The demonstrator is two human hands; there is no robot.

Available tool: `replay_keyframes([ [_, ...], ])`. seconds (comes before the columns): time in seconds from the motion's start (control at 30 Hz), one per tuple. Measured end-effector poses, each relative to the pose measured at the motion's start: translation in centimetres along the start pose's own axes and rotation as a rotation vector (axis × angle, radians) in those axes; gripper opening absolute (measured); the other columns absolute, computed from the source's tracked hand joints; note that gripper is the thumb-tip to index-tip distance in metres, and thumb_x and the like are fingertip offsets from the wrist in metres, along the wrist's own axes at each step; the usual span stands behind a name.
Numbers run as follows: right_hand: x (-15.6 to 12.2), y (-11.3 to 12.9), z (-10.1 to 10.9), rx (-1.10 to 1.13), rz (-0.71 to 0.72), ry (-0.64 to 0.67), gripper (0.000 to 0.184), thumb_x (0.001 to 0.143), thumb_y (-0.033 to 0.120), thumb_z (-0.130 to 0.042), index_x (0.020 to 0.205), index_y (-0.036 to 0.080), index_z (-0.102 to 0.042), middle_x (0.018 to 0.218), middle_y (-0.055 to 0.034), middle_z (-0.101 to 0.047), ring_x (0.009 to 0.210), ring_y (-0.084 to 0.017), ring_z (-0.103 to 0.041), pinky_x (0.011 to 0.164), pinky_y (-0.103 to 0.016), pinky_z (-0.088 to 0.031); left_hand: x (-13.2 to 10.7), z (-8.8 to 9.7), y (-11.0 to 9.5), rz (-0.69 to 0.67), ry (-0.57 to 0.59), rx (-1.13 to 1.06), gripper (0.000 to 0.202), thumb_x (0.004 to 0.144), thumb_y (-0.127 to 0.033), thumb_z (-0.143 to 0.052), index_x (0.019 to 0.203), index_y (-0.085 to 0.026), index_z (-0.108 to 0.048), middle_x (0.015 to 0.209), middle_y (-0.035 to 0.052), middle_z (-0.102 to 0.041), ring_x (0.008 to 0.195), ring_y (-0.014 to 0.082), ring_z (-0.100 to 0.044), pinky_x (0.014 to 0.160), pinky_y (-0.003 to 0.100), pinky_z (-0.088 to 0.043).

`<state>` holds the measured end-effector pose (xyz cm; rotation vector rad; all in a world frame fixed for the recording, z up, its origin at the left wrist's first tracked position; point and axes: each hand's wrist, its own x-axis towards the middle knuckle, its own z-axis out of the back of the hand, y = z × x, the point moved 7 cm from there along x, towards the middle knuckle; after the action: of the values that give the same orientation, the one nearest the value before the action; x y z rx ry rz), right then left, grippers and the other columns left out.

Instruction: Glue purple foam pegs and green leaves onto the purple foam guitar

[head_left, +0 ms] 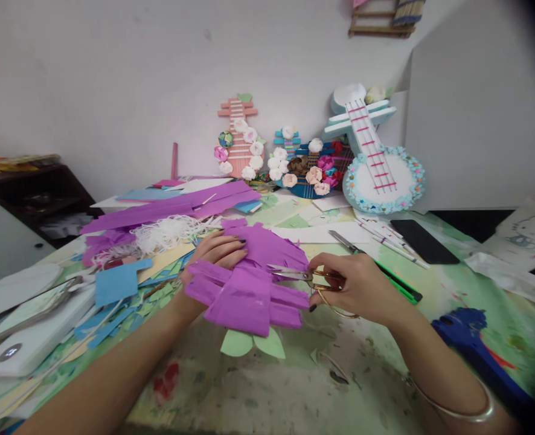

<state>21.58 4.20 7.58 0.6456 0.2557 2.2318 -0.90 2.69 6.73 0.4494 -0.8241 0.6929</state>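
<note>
A purple paper-covered craft lute [244,296] lies in front of me with its neck end toward me. Two pale green paper leaves [253,343] stick out at that end. My left hand [215,257] grips the lute's left side, fingers bent over the top and thumb hidden. In my right hand [358,284] is a pair of gold-handled scissors [306,276], with fingers in the loops. The scissor blades point left and lie over the purple paper on the lute's right side, slightly parted. Cut, ragged paper edges show around the lute's body.
Beyond lie purple paper strips [172,205] and white string [172,232]. Blue paper scraps [118,284] cover the left side. To the right are a green utility knife [397,281], a black phone [424,241] and a blue glue gun [471,344]. Decorated craft lutes [371,157] lean against the wall.
</note>
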Motion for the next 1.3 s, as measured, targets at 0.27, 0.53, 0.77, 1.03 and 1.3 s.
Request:
replay_keyframes([
  [0.27, -0.24, -0.17, 0.39, -0.034, 0.040, -0.035, 0.036, 0.068, 0.047, -0.074, 0.090, 0.021, -0.063, 0.051, 0.0072, -0.046, 0.047, -0.008, -0.040, 0.049, -0.021, -0.027, 0.01, 0.04, 0.17, 0.054, 0.007, 0.016, 0.029, 0.095, -0.031, -0.034, 0.111, -0.028, -0.057, 0.110, 0.0029, -0.066, 0.112, 0.0210, -0.055, 0.103, 0.047, -0.039],
  [0.53, -0.35, 0.04, 0.55, -0.060, 0.071, -0.059, 0.035, 0.070, 0.047, -0.072, 0.090, 0.019, -0.064, 0.051, 0.0060, -0.048, 0.047, -0.008, -0.042, 0.049, -0.021, -0.027, 0.25, 0.29, -0.36, 0.004, -0.023, 0.028, 0.026, 0.094, -0.025, -0.038, 0.110, -0.027, -0.058, 0.108, 0.0026, -0.067, 0.111, 0.0208, -0.056, 0.104, 0.047, -0.038],
  [0.77, -0.36, -0.03, 0.57, -0.108, 0.089, -0.063, 0.037, 0.071, 0.048, -0.071, 0.094, 0.021, -0.065, 0.054, 0.0050, -0.052, 0.048, -0.009, -0.045, 0.050, -0.022, -0.027, 0.26, 0.43, -0.10, 0.048, -0.039, 0.058, 0.029, 0.095, -0.028, -0.033, 0.110, -0.028, -0.058, 0.107, 0.0024, -0.067, 0.110, 0.0210, -0.056, 0.102, 0.048, -0.040],
  [1.03, -0.35, 0.25, 0.59, -0.150, 0.108, -0.094, 0.032, 0.072, 0.045, -0.070, 0.093, 0.021, -0.065, 0.054, 0.0046, -0.054, 0.048, -0.009, -0.046, 0.050, -0.022, -0.026, 0.24, 0.29, -0.23, 0.037, -0.016, 0.049, 0.030, 0.095, -0.030, -0.034, 0.110, -0.028, -0.060, 0.106, 0.0030, -0.068, 0.111, 0.0218, -0.055, 0.102, 0.047, -0.040],
  [1.3, -0.14, 0.59, -0.04, -0.129, 0.135, -0.071, 0.036, 0.075, 0.049, -0.066, 0.091, 0.017, -0.065, 0.053, 0.0043, -0.051, 0.046, -0.008, -0.042, 0.049, -0.021, -0.025, 0.09, 0.13, -0.38, 0.021, -0.011, 0.043, 0.028, 0.094, -0.025, -0.039, 0.112, -0.028, -0.059, 0.109, 0.0031, -0.067, 0.112, 0.0222, -0.055, 0.103, 0.049, -0.039],
])
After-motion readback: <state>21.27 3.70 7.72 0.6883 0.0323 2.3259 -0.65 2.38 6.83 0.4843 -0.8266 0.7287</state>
